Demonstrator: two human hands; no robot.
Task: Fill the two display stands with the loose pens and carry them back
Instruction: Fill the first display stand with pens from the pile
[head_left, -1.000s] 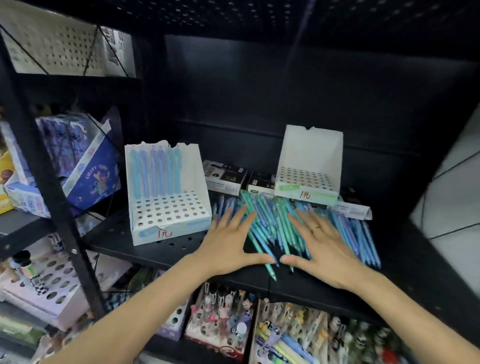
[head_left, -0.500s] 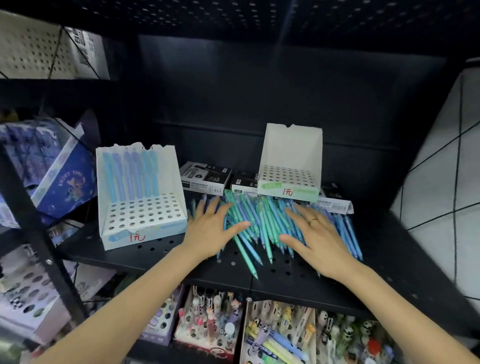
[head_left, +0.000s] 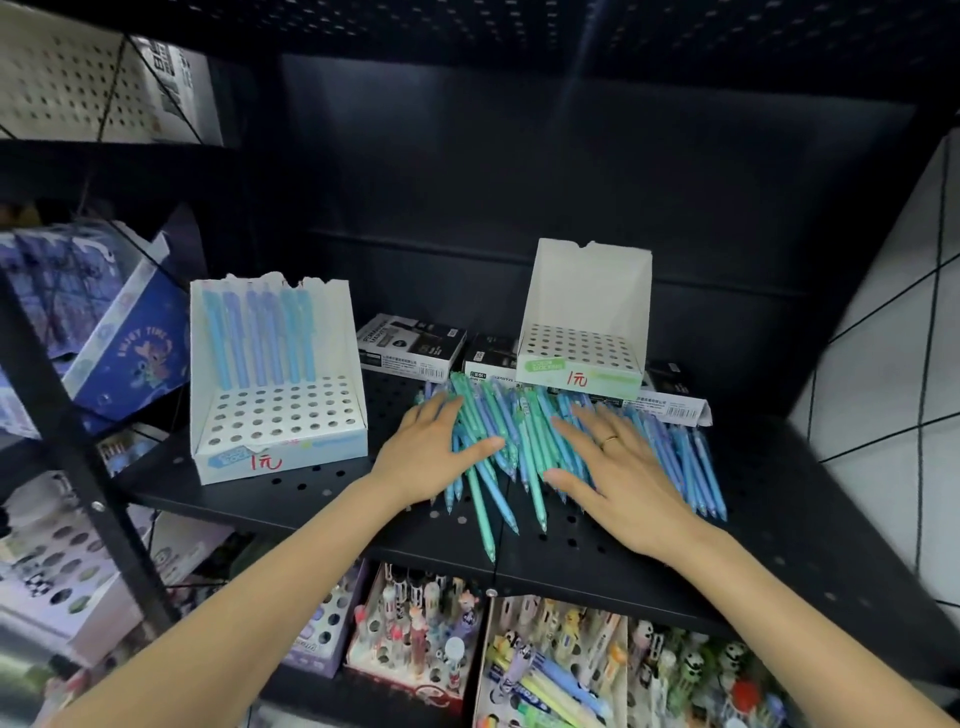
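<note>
A heap of loose teal and blue pens lies on the black perforated shelf. My left hand rests flat on the heap's left side, fingers straight. My right hand, with a ring, lies flat on the middle of the heap, fingers spread. A white display stand with a hole grid and printed blue pens on its back panel stands to the left, its holes bare. A second white stand with a green front strip sits behind the heap, also without pens.
Black-and-white boxes lie at the back between the stands. A blue cartoon box sits on the left rack. Below the shelf are trays of novelty pens. A tiled wall is at the right.
Both hands slid forward onto the pen heap and pressed it closer together; the left hand now covers more pens. The camera shifted slightly.
</note>
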